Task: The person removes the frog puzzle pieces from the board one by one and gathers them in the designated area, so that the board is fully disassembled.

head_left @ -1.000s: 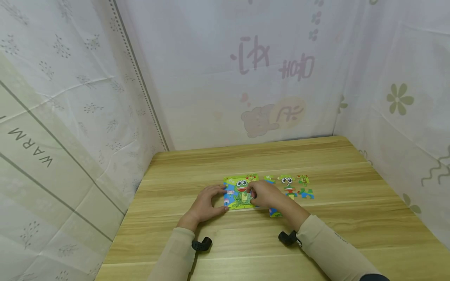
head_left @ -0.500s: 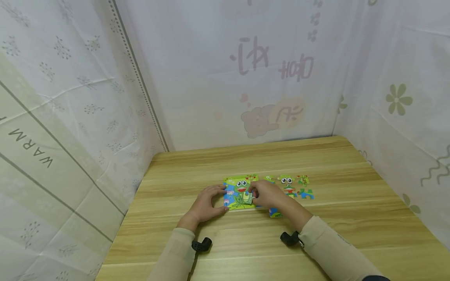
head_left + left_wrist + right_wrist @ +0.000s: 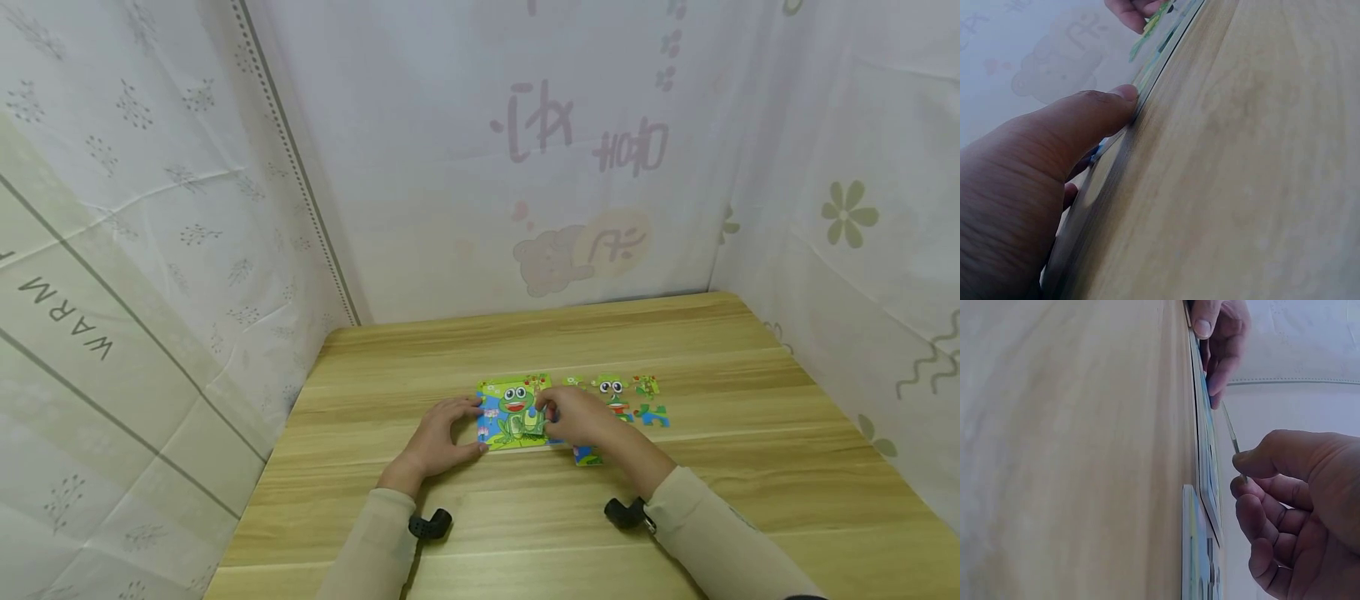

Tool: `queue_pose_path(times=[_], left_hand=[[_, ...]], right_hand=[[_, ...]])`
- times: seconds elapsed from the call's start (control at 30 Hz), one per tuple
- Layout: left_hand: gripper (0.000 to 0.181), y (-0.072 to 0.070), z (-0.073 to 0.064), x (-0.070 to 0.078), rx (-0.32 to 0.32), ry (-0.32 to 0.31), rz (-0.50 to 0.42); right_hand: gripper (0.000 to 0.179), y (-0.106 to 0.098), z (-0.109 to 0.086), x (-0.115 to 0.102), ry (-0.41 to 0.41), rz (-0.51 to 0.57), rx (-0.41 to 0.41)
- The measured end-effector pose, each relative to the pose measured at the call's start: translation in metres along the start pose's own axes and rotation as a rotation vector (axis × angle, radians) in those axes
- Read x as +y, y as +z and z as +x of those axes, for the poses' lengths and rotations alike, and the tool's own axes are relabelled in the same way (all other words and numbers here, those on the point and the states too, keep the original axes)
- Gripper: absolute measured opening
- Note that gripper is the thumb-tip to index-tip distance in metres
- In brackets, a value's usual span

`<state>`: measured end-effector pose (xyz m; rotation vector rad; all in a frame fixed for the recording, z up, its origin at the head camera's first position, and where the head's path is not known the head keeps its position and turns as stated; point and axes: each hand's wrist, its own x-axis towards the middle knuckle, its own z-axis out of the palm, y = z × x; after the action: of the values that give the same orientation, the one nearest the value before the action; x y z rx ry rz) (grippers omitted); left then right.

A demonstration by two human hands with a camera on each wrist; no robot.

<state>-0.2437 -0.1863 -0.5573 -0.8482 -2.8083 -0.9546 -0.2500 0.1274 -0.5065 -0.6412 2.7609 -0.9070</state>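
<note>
A frog jigsaw puzzle board lies flat near the middle of the table. My left hand grips its left side, the thumb at the near corner and the fingertips at the far left. Over the board's right part, my right hand pinches a thin green puzzle piece between thumb and forefinger. That piece is raised and apart from the board in the right wrist view. The right hand hides the board's right edge.
Several loose puzzle pieces lie to the right of the board, some with the frog's eyes and mouth. One blue-green piece sits below the right wrist. Printed curtains stand behind the wooden table and at its sides.
My right hand has shifted slightly right with the pinched piece, which now shows more of its printed face over the board. The left hand and the board have stayed in place.
</note>
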Motion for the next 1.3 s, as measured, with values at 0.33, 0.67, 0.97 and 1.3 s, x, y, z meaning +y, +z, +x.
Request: queue_pose_path(times=[0.33,0.67,0.97,1.3], left_hand=[[0.062,0.0,0.0,0.0,0.005,-0.001,0.004],[0.062,0.001,0.0,-0.001,0.003,-0.003,0.001],[0.063,0.001,0.001,0.0,0.001,-0.003,0.002],[0.063,0.0,0.001,0.001,0.002,0.0,-0.005]], right_hand=[[0.022,-0.005,-0.005,0.006,-0.019,-0.001,0.039],[0.027,-0.01,-0.01,0.017,-0.011,0.095,0.017],[0.023,-0.02,-0.02,0.025,0.013,0.098,0.036],[0.019,-0.03,-0.036,0.037,-0.016,0.08,0.064]])
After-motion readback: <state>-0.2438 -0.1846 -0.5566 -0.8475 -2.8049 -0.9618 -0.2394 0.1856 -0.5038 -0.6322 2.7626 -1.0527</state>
